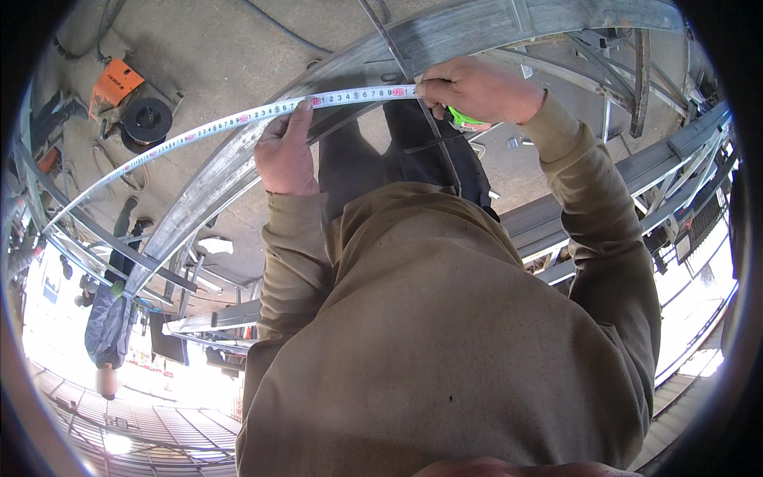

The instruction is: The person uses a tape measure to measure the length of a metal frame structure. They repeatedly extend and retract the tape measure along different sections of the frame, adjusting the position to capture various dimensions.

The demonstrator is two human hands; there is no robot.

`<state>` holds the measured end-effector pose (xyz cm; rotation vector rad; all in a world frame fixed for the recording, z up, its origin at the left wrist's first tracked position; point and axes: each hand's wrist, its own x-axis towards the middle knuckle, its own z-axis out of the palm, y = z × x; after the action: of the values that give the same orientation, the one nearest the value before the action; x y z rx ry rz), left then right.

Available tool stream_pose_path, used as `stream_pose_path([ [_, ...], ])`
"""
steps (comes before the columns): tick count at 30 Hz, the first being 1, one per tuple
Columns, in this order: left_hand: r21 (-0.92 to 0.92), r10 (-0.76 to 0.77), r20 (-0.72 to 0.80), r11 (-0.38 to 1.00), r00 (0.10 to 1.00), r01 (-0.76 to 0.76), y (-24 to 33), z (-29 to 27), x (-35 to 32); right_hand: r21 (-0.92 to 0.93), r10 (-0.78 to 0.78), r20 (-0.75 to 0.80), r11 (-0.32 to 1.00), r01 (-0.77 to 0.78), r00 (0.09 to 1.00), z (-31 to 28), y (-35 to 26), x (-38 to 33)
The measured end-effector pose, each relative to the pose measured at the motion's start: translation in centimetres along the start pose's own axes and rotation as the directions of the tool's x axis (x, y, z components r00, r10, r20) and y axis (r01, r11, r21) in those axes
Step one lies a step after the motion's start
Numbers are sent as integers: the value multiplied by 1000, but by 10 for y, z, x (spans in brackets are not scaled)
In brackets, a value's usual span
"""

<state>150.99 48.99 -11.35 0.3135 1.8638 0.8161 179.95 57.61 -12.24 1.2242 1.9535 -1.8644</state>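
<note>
A long white tape measure blade (358,96) is pulled out across the view, running from the far left to my right hand. My left hand (288,155) pinches the blade, its thumb lying on top near a red mark. My right hand (481,89) grips the tape measure by its case (465,120), of which a bright green part shows below the fingers. Its fingertips press at the blade beside a thin steel bar (387,40). A broad grey steel beam (211,183) passes under the blade and appears bent by the lens.
Steel frames with crossbars (628,83) stand at the right. On the concrete floor at the left are an orange metal piece (118,82) and a black spool (147,121). Another person (111,318) stands near the beam's far left end. Cables lie at the top left.
</note>
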Motion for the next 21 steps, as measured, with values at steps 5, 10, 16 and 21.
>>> stream_pose_path([
  [5,-13,42,22,999,999,-42,-3,1,-2,2,-20,2,1000,20,1000,-1,0,0],
  [10,479,113,226,852,968,-211,-8,-9,-8,-17,4,43,1000,-3,999,-5,-3,1],
  [16,747,554,483,142,678,-649,-35,-7,-16,-5,21,51,1000,-21,998,-6,-5,1],
  [21,774,647,484,-1,590,-633,-50,-11,-4,40,10,61,999,-13,998,-5,-2,3],
])
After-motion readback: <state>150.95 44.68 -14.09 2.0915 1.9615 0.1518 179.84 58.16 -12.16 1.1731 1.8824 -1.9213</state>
